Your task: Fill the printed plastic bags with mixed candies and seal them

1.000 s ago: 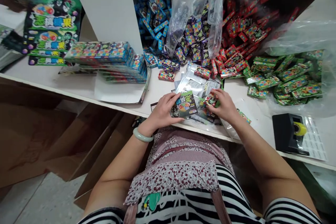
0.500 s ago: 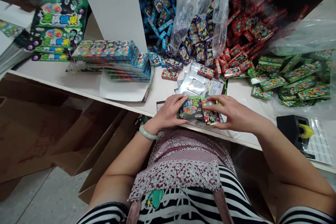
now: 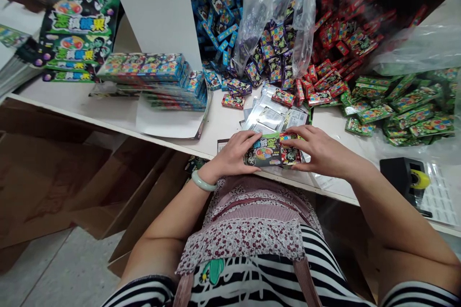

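Note:
My left hand (image 3: 232, 153) grips the left end of a dark printed pouch (image 3: 264, 151) at the table's front edge. My right hand (image 3: 319, 148) is closed on a few small red candy boxes (image 3: 291, 152), which sit at the pouch's right-hand opening, partly inside it. Both hands hold the pouch just above the white table (image 3: 118, 115). A pile of flat silver and printed pouches (image 3: 275, 115) lies right behind my hands.
Heaps of small boxes lie behind: blue (image 3: 216, 19), purple in a clear bag (image 3: 273, 53), red (image 3: 338, 43), green (image 3: 399, 105). Stacked filled packs (image 3: 151, 74) sit left, big green pouches (image 3: 74, 24) far left. A black tape dispenser (image 3: 405, 180) stands right. Brown cardboard (image 3: 54, 177) lies below.
My right hand brought the small boxes from beside the pouch to its open end and pushed them partly in. My left hand kept hold of the pouch.

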Demonstrator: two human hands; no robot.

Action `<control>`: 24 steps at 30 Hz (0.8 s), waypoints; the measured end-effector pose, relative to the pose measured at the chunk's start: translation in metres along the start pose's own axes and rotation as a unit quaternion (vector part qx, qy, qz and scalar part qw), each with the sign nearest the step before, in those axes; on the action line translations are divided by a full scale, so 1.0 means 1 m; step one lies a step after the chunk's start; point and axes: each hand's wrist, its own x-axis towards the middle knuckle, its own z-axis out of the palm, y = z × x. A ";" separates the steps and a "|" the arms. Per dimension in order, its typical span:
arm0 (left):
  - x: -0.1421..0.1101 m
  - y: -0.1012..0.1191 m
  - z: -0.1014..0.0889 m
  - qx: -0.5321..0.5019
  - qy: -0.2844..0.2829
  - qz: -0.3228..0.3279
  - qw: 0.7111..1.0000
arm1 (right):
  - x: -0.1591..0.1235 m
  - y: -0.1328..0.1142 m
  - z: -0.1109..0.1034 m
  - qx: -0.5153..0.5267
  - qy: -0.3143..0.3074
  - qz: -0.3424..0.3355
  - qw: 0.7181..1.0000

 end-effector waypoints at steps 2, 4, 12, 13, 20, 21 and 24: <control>0.000 0.000 0.001 0.003 0.009 -0.006 1.000 | -0.001 -0.002 0.000 0.000 0.006 -0.004 1.000; 0.000 0.000 0.002 0.005 0.015 -0.013 1.000 | -0.003 -0.004 -0.001 0.009 0.017 -0.004 1.000; 0.000 0.001 -0.001 0.002 -0.025 0.016 1.000 | -0.005 0.001 -0.005 0.040 -0.039 0.004 0.998; 0.000 0.002 -0.001 -0.007 -0.027 0.016 0.999 | -0.005 0.002 -0.005 0.044 -0.043 0.004 0.998; 0.008 0.006 0.004 -0.055 0.006 0.009 0.998 | 0.005 0.007 0.007 0.069 0.001 0.023 0.997; 0.008 0.005 0.005 -0.051 0.010 0.007 0.999 | 0.006 0.008 0.011 0.079 0.000 0.023 0.997; 0.005 0.004 0.004 -0.039 0.021 -0.001 0.999 | 0.005 0.009 0.023 0.112 0.029 0.028 0.993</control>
